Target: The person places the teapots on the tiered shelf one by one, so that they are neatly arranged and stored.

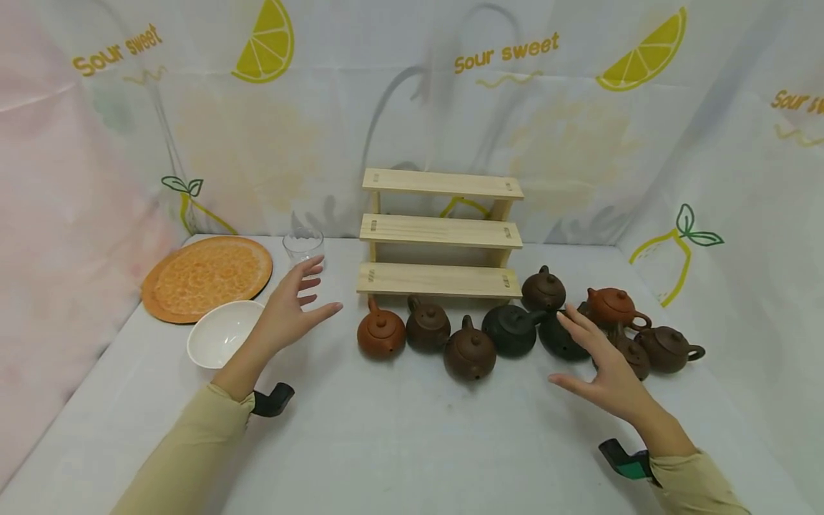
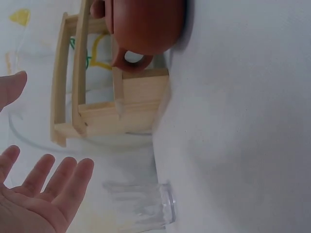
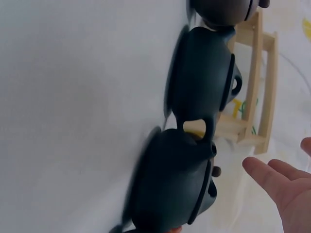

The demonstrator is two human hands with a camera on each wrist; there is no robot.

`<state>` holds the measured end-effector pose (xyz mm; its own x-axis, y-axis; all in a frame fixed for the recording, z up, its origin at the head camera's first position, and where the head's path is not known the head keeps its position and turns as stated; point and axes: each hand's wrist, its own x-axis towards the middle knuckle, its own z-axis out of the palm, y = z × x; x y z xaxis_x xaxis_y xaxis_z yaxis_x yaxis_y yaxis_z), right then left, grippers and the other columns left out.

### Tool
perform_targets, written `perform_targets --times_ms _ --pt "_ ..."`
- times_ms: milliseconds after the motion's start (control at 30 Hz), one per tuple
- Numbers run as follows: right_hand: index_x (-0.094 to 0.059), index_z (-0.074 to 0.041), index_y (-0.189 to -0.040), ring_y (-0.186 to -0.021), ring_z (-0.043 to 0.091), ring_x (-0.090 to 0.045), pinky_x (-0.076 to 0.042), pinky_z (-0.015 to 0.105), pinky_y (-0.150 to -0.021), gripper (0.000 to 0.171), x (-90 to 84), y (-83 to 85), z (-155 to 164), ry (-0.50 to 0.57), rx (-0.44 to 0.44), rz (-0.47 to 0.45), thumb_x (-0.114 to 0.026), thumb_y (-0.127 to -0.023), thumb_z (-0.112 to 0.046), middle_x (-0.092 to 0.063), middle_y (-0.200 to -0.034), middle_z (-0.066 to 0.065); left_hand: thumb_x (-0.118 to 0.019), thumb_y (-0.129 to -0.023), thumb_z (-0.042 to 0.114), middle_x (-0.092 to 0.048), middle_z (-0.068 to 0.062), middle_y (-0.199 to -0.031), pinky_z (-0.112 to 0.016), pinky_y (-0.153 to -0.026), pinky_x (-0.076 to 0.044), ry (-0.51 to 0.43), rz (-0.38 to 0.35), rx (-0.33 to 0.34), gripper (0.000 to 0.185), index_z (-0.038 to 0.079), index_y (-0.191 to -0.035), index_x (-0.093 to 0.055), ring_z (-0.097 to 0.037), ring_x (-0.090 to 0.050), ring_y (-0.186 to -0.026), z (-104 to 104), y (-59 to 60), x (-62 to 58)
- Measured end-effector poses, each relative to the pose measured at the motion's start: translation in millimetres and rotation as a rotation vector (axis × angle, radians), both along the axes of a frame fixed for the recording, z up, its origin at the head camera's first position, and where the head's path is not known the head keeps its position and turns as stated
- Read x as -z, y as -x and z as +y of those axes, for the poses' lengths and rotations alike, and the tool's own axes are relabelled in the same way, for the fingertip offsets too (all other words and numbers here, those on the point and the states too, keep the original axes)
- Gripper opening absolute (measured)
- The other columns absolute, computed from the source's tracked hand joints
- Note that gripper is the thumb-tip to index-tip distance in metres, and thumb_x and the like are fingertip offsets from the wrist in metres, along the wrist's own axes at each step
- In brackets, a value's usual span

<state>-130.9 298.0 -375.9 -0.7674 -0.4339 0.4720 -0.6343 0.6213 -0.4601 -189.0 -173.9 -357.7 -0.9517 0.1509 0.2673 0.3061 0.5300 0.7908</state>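
My left hand (image 1: pixel 287 312) hovers near the clear glass (image 1: pixel 302 245) and beside the white bowl (image 1: pixel 219 342), fingers spread and holding nothing. My right hand (image 1: pixel 608 378) hangs in front of the right-hand teapots, also holding nothing; it partly covers a black teapot (image 1: pixel 558 342) and a small brown teapot (image 1: pixel 636 357). In a row stand a reddish teapot (image 1: pixel 381 336), a brown teapot (image 1: pixel 428 329), another brown teapot (image 1: pixel 471 354) and a black teapot (image 1: pixel 508 332). Farther right are a dark brown teapot (image 1: pixel 543 291), an orange-red teapot (image 1: pixel 610 307) and a brown teapot (image 1: pixel 664 350).
A three-tier wooden shelf (image 1: pixel 440 279) stands behind the teapots, its steps bare. At the back left lies a round pizza-patterned board (image 1: pixel 207 275), with the bowl at its front edge. A printed cloth (image 1: pixel 399 107) hangs behind the white table (image 1: pixel 412 450).
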Motion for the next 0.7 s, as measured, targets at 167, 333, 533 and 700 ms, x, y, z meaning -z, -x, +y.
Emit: perform_targets --times_ms 167,333,533,700 --pt "-0.039 0.001 -0.139 -0.135 0.009 -0.024 -0.028 0.010 -0.096 0.095 0.1 2.7 -10.7 0.027 -0.071 0.015 -0.085 -0.055 0.004 -0.026 -0.149 0.013 -0.074 -0.081 0.019 -0.036 -0.021 -0.139 -0.046 -0.091 -0.043 -0.044 -0.091 -0.016 0.079 0.010 -0.144 -0.029 -0.038 -0.042 -0.122 5.5 11.2 -1.4" --pt "-0.043 0.006 -0.134 -0.134 0.008 -0.025 -0.028 0.011 -0.096 0.089 -12.3 -4.1 -29.9 0.032 -0.102 0.033 -0.083 -0.055 0.010 -0.028 -0.147 0.009 -0.072 -0.083 0.020 -0.035 -0.019 -0.141 -0.045 -0.093 -0.041 -0.109 -0.144 -0.032 0.077 0.014 -0.145 -0.028 -0.036 -0.040 -0.124 11.4 22.5 -1.3" --pt "-0.044 0.006 -0.133 -0.132 0.009 -0.029 -0.029 0.013 -0.097 0.084 -23.5 -7.6 -46.6 0.028 -0.148 0.006 -0.083 -0.059 0.008 -0.033 -0.145 0.009 -0.071 -0.083 0.020 -0.039 -0.019 -0.138 -0.047 -0.092 -0.042 -0.130 -0.183 -0.042 0.076 0.016 -0.145 -0.027 -0.037 -0.041 -0.123 19.4 36.5 3.1" --pt "-0.044 0.003 -0.134 -0.131 0.011 -0.030 -0.030 0.014 -0.097 0.083 -20.9 -4.4 -51.9 0.029 -0.180 -0.016 -0.083 -0.060 0.004 -0.035 -0.144 0.011 -0.071 -0.084 0.022 -0.041 -0.018 -0.137 -0.049 -0.092 -0.041 -0.118 -0.208 -0.070 0.074 0.018 -0.145 -0.029 -0.036 -0.043 -0.122 24.9 47.8 8.1"
